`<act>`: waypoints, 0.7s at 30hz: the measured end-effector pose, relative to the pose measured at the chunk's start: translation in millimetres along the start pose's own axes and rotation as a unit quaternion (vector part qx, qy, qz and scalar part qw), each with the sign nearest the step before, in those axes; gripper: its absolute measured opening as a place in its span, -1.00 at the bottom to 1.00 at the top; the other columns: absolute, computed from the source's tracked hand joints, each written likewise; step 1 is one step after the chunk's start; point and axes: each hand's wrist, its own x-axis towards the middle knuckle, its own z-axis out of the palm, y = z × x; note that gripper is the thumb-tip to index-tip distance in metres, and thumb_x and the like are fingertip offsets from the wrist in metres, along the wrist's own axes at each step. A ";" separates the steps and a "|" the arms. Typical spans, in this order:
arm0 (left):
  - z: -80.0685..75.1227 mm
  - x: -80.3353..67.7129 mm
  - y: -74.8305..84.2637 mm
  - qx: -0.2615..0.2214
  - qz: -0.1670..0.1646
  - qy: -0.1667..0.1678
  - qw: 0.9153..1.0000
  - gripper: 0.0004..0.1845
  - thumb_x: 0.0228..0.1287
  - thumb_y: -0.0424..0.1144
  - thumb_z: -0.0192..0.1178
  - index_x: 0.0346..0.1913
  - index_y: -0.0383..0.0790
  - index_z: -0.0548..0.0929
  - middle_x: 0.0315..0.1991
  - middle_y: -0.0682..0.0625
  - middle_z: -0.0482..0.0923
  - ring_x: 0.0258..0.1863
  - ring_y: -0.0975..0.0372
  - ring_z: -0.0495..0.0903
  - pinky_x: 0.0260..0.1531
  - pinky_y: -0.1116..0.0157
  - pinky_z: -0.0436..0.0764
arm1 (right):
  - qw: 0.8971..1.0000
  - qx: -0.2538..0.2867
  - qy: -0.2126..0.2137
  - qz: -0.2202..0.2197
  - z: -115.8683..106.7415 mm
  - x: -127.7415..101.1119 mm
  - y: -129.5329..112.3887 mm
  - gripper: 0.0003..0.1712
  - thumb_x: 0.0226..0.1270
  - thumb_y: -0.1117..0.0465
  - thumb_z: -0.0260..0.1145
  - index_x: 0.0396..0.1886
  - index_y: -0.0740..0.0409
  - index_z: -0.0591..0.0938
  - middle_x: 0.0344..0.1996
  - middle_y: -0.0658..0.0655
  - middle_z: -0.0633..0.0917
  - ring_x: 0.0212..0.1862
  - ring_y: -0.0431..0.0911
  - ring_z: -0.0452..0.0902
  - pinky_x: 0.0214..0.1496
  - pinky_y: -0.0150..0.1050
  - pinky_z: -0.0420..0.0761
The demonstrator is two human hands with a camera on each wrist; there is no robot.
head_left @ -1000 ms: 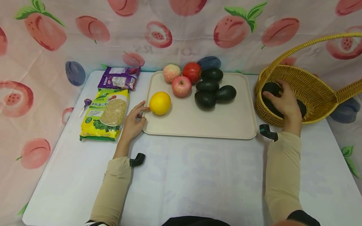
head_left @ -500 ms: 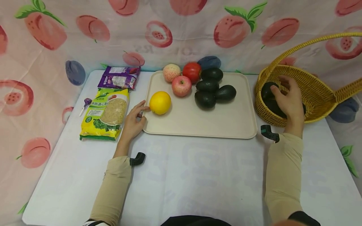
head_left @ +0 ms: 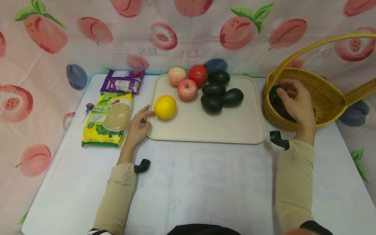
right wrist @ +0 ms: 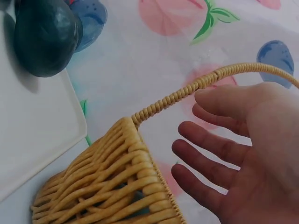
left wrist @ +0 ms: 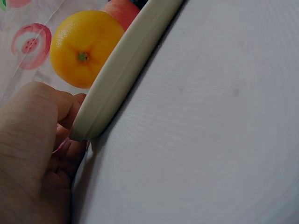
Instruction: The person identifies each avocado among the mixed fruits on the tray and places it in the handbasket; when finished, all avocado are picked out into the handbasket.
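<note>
Some avocados [head_left: 279,107] sat in the basket [head_left: 274,122], whose walls likely penned them in; over them hung the right hand [head_left: 299,102], loose, holding nothing. The left hand [head_left: 139,126] pinched the tray [head_left: 202,130] by its rim (presumably to steady it).

basket handle [head_left: 349,36]: cropped right | rightmost avocados [head_left: 280,109]: partly hidden

1. A white tabletop [head_left: 205,182] is backed by a hanging cloth [head_left: 117,45], on which pink fruits, dark-blue fruits and green leaves are printed.
2. A yellow food bag [head_left: 100,112], printed with green leafy vegetables, is laid flat at the left.
3. Purple packaging [head_left: 122,81] is set just beyond it.
4. A purple-topped lollipop [head_left: 89,106] is seen beside the bag's outer edge.
</note>
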 end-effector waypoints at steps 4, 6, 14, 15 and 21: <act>-0.2 -0.3 1.1 -0.002 0.006 0.001 1.000 -0.57 0.06 -0.47 -0.01 -0.05 0.03 0.57 0.26 0.23 0.25 0.08 0.32 0.35 -0.17 0.37 0.38 | 1.000 -0.008 -0.012 -0.016 0.3 -2.3 -3.3 -0.61 0.20 0.08 0.13 0.04 0.00 0.49 -0.10 -0.12 0.54 -0.08 -0.41 0.38 -0.05 -0.45 0.32; -0.3 -0.3 1.2 0.000 0.005 0.002 1.000 -0.58 0.05 -0.47 -0.01 -0.06 0.03 0.57 0.26 0.22 0.25 0.08 0.33 0.35 -0.18 0.38 0.38 | 0.999 -0.012 -0.023 -0.018 0.3 -3.3 -5.6 -0.61 0.21 0.07 0.12 0.03 0.01 0.50 -0.14 -0.14 0.54 -0.11 -0.43 0.38 -0.07 -0.45 0.31; -0.7 -0.1 0.9 0.001 0.002 -0.003 1.000 -0.58 0.05 -0.46 -0.01 -0.05 0.03 0.56 0.27 0.25 0.23 0.12 0.33 0.32 -0.15 0.32 0.40 | 0.998 -0.004 -0.052 -0.044 -0.2 -13.0 -27.3 -0.62 0.21 0.11 0.13 0.00 0.17 0.51 -0.24 -0.14 0.55 -0.18 -0.43 0.39 -0.15 -0.53 0.29; -0.7 -0.1 0.9 0.000 0.002 -0.003 1.000 -0.58 0.05 -0.46 -0.01 -0.05 0.03 0.56 0.27 0.25 0.23 0.13 0.33 0.32 -0.15 0.32 0.40 | 0.997 -0.004 -0.060 -0.048 -0.1 -14.9 -31.1 -0.62 0.21 0.12 0.13 -0.01 0.19 0.51 -0.24 -0.14 0.55 -0.18 -0.43 0.40 -0.16 -0.55 0.29; -0.6 -0.5 1.5 -0.002 0.001 -0.001 1.000 -0.58 0.05 -0.46 -0.01 -0.07 0.03 0.57 0.27 0.25 0.23 0.14 0.34 0.30 -0.14 0.31 0.39 | 0.993 0.007 -0.097 -0.068 5.3 -14.2 -28.0 -0.62 0.20 0.14 0.16 0.00 0.17 0.50 -0.20 -0.03 0.57 -0.19 -0.38 0.44 -0.16 -0.61 0.33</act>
